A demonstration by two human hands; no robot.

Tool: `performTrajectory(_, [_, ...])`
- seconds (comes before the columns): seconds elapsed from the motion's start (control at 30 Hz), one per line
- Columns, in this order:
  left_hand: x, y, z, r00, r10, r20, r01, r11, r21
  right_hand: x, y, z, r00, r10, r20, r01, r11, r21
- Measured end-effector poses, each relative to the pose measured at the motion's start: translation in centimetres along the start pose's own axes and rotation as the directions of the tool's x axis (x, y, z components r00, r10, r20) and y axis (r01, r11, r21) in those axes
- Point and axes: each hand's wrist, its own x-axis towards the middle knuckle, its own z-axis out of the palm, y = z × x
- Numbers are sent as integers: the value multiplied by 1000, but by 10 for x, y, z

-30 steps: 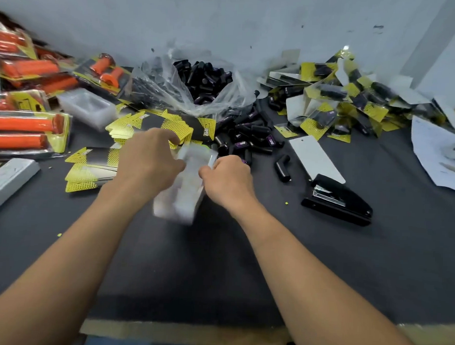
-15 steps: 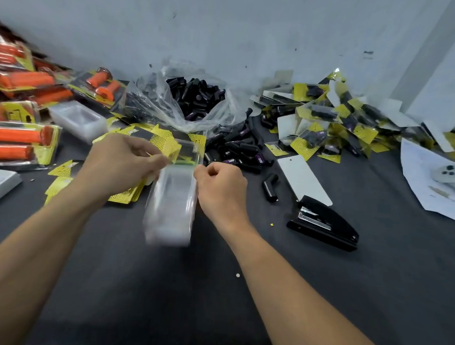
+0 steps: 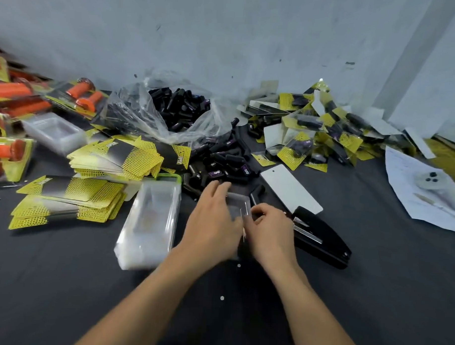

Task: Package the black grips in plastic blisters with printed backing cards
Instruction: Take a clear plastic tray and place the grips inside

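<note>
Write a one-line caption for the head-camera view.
Person holds a clear blister between blister stack and stapler, near loose black grips and backing cards.

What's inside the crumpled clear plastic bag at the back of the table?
Loose black grips fill the clear bag, showing through its open top. How deep the pile goes is hidden by wrinkled plastic and the top grips.

black grips [image 3: 221, 156], short and tube-like, some with purple labels, lie heaped at 12 o'clock from the hands. a stack of clear plastic blisters [image 3: 150, 221] lies on its side on the bench [image 3: 62, 282] at 9 o'clock. a single blister [image 3: 237, 206] sits held between the left hand [image 3: 214, 223] and the right hand [image 3: 268, 225]. yellow-and-black backing cards [image 3: 118, 155] are fanned in loose piles at 10 o'clock.
</note>
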Motion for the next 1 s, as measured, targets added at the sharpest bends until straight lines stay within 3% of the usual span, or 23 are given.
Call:
performTrajectory(0.07, [11,-10,15,996,-88,-27,86,994,-73,-3,8,1,996,-77,-43,78,997,1])
performTrajectory(0.17, [18,-25,29,978,-178,-110,136,940,-314,-5,18,3,989,-141,-46,143,989,47])
performTrajectory(0.3, [22,-38,40,942,-234,-239,127,911,-391,-3,21,5,986,-159,-43,161,986,36])
performTrajectory(0.57, [26,-44,42,895,-378,-239,162,771,-616,-6,18,7,989,-138,-55,139,990,14])
performTrajectory(1.0, [25,-42,42,883,-403,-243,172,756,-631,-13,11,2,993,-104,-55,107,993,55])
